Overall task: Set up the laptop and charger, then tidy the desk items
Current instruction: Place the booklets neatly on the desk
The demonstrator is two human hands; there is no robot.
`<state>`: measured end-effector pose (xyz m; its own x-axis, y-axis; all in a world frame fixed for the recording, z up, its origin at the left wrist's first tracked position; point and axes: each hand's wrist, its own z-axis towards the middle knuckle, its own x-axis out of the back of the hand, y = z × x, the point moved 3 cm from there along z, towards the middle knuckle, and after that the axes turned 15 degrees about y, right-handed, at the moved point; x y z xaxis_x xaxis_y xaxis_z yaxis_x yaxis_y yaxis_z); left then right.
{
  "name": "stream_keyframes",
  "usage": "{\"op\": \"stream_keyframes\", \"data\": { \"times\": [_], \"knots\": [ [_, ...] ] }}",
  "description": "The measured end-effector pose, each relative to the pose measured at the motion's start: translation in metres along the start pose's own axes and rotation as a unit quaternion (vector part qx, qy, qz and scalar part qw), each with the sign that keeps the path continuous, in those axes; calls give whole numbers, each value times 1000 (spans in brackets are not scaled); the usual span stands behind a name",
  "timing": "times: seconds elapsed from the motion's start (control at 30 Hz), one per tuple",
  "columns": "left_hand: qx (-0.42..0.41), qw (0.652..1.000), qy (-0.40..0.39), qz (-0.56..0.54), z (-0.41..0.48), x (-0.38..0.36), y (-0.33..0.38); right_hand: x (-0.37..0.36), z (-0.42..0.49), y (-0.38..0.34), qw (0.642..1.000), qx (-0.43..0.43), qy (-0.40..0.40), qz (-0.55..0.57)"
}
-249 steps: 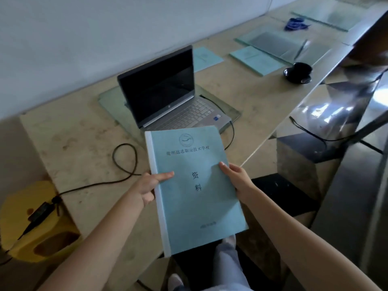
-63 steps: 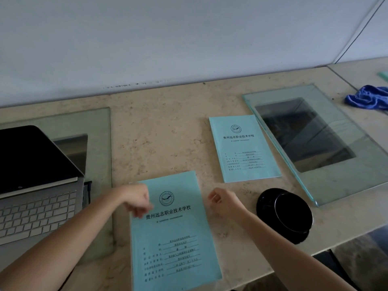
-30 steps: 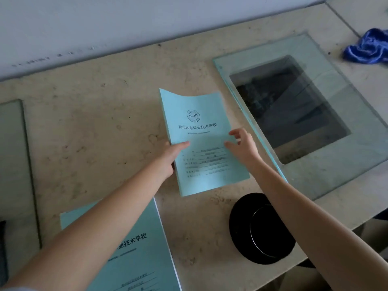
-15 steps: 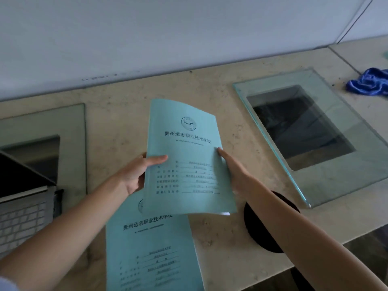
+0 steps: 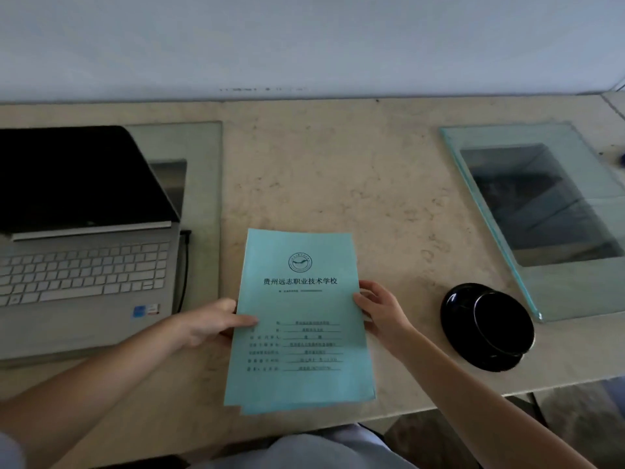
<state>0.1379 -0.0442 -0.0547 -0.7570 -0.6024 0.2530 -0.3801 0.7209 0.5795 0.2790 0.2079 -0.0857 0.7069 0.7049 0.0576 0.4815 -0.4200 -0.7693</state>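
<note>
Teal paper in both hands: holding a stack of thin teal paper booklets, the top cover printed with a round emblem and black characters, near the front edge of the beige stone desk, between the laptop and the black cup. Pinching the stack's left edge with the left hand, thumb lying across the cover and the other fingers curled beneath the edge. Clasping the right edge with the right hand, fingers bent round the side of the paper. Showing a sliver of a lower booklet past the top cover's bottom corner, so not quite squaring the stack. Not telling from this angle between lying flat on the stone and hovering just above it. Looking left at an open silver laptop with a dark screen, sitting on a clear glass sheet apart from the booklets, with a thin black cable running down just beside its right side. Looking right at a glossy black cup standing on a black saucer, near the right forearm but apart from it, just beside the near corner of a second, green-edged glass sheet. Facing a plain pale wall behind the desk.
</note>
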Motion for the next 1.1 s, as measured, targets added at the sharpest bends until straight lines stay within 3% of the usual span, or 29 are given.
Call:
{"op": "stream_keyframes", "data": {
  "times": [0.37, 0.73, 1.1],
  "knots": [
    [15, 993, -27, 111, 5, 3, -30, -10, -6, 14, 989, 60, 75, -111],
    [-5, 974, -45, 223, 18, -2, -20, -8, 0, 5, 936, 159, 114, -292],
    [-18, 956, -46, 290, 23, -9, -15, 1, 9, 3, 931, 162, 130, -299]
  ]
}}
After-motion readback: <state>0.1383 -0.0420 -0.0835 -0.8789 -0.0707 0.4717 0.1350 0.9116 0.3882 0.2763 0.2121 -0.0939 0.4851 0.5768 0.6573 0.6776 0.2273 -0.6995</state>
